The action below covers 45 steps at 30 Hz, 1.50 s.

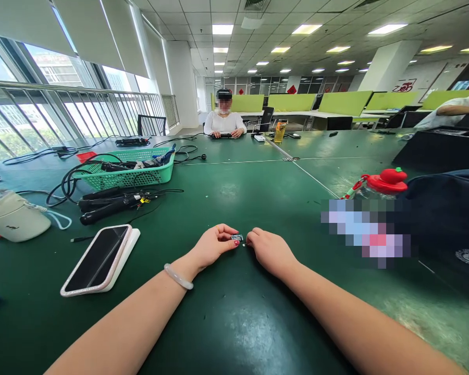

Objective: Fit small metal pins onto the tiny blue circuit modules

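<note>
My left hand (211,244), with a pale bangle (179,276) on its wrist, pinches a small dark piece with light markings (237,237), which looks like a little circuit board, between thumb and fingers. Just to its right, my right hand (271,251) is closed, its fingertips pressed together close to the piece. A tiny white bit (244,245) shows at those fingertips; whether they grip it is too small to tell. Both hands rest low over the green table (234,323), a short gap apart.
Left of my hands lie a phone (97,260) on a white box, black rod-like handles (109,205), a green basket (140,177) with cables, and a beige pouch (15,216). A red-capped bottle (386,181) and dark bag (449,219) stand right. A person (224,122) sits opposite.
</note>
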{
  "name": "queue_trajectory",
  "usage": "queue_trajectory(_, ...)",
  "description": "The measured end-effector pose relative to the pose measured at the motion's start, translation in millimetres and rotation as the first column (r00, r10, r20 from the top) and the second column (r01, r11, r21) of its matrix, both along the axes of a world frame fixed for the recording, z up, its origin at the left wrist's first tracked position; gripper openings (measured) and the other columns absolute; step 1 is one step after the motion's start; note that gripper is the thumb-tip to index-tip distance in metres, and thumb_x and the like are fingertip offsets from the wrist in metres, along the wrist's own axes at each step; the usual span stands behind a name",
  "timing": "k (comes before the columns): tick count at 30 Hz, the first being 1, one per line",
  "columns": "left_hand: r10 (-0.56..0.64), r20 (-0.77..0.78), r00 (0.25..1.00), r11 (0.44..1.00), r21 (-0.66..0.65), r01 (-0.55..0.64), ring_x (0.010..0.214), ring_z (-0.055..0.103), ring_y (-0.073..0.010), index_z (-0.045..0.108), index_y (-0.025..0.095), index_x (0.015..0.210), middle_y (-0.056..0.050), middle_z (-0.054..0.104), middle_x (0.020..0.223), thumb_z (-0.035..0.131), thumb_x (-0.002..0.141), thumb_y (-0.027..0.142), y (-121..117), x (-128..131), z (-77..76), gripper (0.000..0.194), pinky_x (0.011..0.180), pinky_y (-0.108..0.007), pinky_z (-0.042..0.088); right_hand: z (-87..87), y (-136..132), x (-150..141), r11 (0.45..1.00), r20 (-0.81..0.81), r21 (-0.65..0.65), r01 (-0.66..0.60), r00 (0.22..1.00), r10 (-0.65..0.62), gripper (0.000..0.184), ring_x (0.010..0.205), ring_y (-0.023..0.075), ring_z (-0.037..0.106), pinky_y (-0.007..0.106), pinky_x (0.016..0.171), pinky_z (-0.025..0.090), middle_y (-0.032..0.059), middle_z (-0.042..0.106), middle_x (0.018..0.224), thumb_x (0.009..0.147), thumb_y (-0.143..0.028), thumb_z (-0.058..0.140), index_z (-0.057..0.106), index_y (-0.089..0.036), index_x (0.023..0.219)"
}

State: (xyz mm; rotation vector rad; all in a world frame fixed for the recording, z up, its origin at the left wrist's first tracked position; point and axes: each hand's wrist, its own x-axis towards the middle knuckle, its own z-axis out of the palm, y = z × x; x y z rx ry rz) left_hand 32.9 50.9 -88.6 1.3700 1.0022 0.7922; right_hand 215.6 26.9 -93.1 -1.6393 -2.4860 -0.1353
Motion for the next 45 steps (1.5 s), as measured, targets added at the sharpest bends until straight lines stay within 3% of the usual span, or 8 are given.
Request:
queue_trajectory(6, -0.001, -0.044, 0.999, 1.000, -0.008, 0.001, 0.074, 0.058, -0.0123, 0.058, 0.012, 0.090, -0.006, 0.063, 0.083, 0.075, 0.063, 0.029, -1, 0, 0.4, 0.037, 0.073, -0.026, 0.045, 1.5, 2, 10, 0.986, -0.156, 0.122, 0.114, 0.983, -0.095, 0.015, 0.071, 0.0118, 0.055, 0.023, 0.062, 0.037, 0.0003, 0.057, 0.083, 0.089, -0.016, 0.045, 0.059, -0.019, 0.084)
queue_trajectory(12, -0.033, -0.051, 0.998, 0.999, 0.001, 0.033, 0.073, 0.059, -0.0122, 0.057, 0.012, 0.086, -0.005, 0.063, 0.079, 0.077, 0.060, 0.023, -3, 3, 0.9, 0.035, 0.074, -0.027, 0.046, 7.0, -5, 5, 0.957, -0.339, 0.277, 0.086, 0.941, 0.013, 0.015, 0.076, 0.0116, 0.055, 0.022, 0.069, 0.038, 0.0005, 0.059, 0.087, 0.090, -0.018, 0.045, 0.059, -0.020, 0.085)
queue_trajectory(17, -0.054, -0.005, 0.999, 0.999, 0.001, 0.054, 0.074, 0.060, -0.0130, 0.055, 0.012, 0.081, -0.005, 0.064, 0.078, 0.079, 0.056, 0.022, -3, 4, -2.4, 0.036, 0.076, -0.029, 0.047, 11.0, -14, -2, 0.983, -0.236, 0.179, -0.023, 0.969, 0.066, 0.016, 0.074, 0.0122, 0.054, 0.023, 0.066, 0.038, 0.0003, 0.058, 0.085, 0.090, -0.019, 0.045, 0.060, -0.021, 0.084)
queue_trajectory(22, -0.067, -0.008, 0.998, 0.998, 0.019, 0.068, 0.075, 0.060, -0.0137, 0.055, 0.012, 0.080, -0.005, 0.064, 0.078, 0.079, 0.055, 0.023, -4, 3, -3.8, 0.036, 0.077, -0.030, 0.047, 13.1, -16, -6, 0.995, -0.154, 0.094, -0.040, 0.987, 0.054, 0.021, 0.079, 0.0126, 0.054, 0.022, 0.069, 0.038, 0.0024, 0.058, 0.089, 0.091, -0.018, 0.040, 0.060, -0.021, 0.087)
queue_trajectory(32, -0.064, -0.069, 0.996, 0.998, 0.024, 0.065, 0.075, 0.060, -0.0137, 0.055, 0.012, 0.079, -0.005, 0.063, 0.078, 0.077, 0.057, 0.018, -6, 5, 1.4, 0.032, 0.077, -0.029, 0.046, 10.1, -15, -7, 0.990, -0.121, 0.108, -0.087, 0.988, 0.100, 0.020, 0.076, 0.0139, 0.054, 0.024, 0.067, 0.038, 0.0028, 0.058, 0.085, 0.091, -0.017, 0.041, 0.060, -0.020, 0.085)
queue_trajectory(36, -0.053, -0.042, 0.998, 0.999, 0.005, 0.054, 0.075, 0.060, -0.0133, 0.055, 0.011, 0.080, -0.005, 0.062, 0.077, 0.077, 0.057, 0.018, -6, 5, 1.1, 0.032, 0.076, -0.029, 0.047, 11.9, -15, -6, 0.993, -0.161, 0.095, -0.074, 0.983, 0.089, 0.021, 0.078, 0.0138, 0.055, 0.024, 0.069, 0.039, 0.0018, 0.059, 0.088, 0.091, -0.018, 0.040, 0.061, -0.020, 0.088)
queue_trajectory(41, -0.057, 0.002, 0.998, 0.998, 0.009, 0.057, 0.074, 0.060, -0.0129, 0.055, 0.012, 0.082, -0.004, 0.062, 0.077, 0.078, 0.057, 0.020, -4, 4, 0.2, 0.035, 0.076, -0.029, 0.047, 16.3, -17, -1, 0.999, -0.291, 0.021, -0.032, 0.956, 0.037, 0.025, 0.087, 0.0134, 0.056, 0.024, 0.076, 0.041, 0.0036, 0.059, 0.097, 0.093, -0.021, 0.038, 0.059, -0.022, 0.105)
queue_trajectory(45, -0.068, 0.014, 0.998, 0.997, 0.024, 0.068, 0.076, 0.060, -0.0127, 0.056, 0.012, 0.083, -0.005, 0.063, 0.080, 0.077, 0.058, 0.022, -5, 3, 0.9, 0.035, 0.077, -0.028, 0.046, 14.5, -19, 5, 0.993, -0.417, -0.067, -0.093, 0.907, 0.057, 0.023, 0.086, 0.0130, 0.056, 0.025, 0.077, 0.042, 0.0026, 0.059, 0.097, 0.088, -0.031, 0.048, 0.057, -0.023, 0.108)
